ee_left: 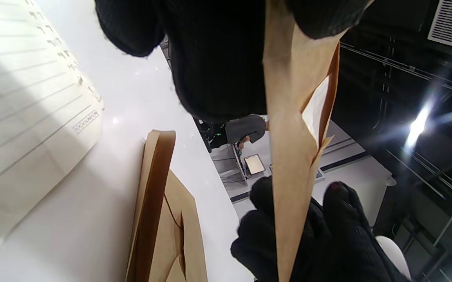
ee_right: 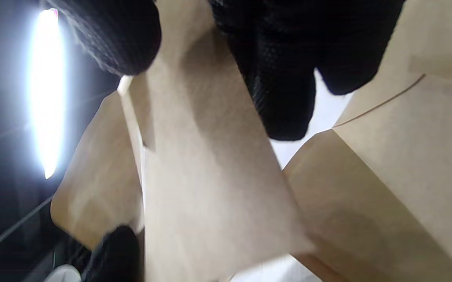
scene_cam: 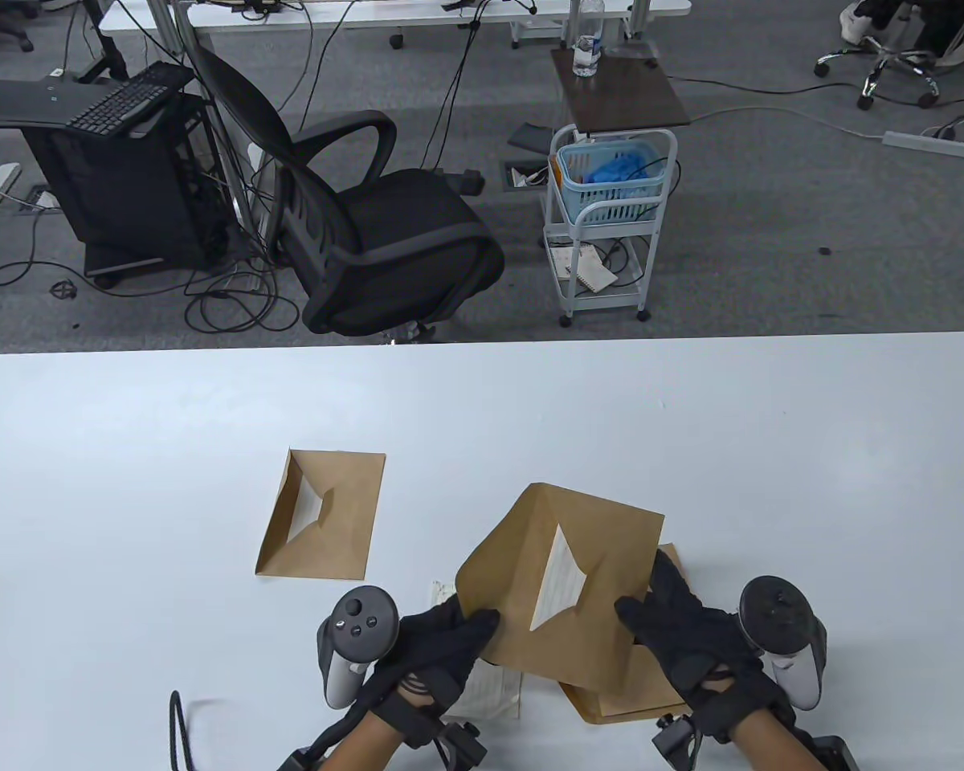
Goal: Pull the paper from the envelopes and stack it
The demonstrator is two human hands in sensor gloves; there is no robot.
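You have a brown envelope [scene_cam: 562, 586] lifted off the tabletop [scene_cam: 691, 450] near its front edge, your left hand [scene_cam: 434, 642] pinching its left corner and your right hand [scene_cam: 683, 626] gripping its right edge. White paper [scene_cam: 561, 580] shows through its open flap. A second envelope [scene_cam: 321, 518] lies flat further left, another envelope [scene_cam: 635, 695] beneath, and a lined sheet [scene_cam: 490, 691] under your left hand.

White table [scene_cam: 691, 418] — bearing: brown envelope [scene_cam: 321, 518] lying flat, left of centre; lined paper sheet [scene_cam: 494, 695] at near edge; further brown envelopes [scene_cam: 643, 691] just right of sheet — partly covered.
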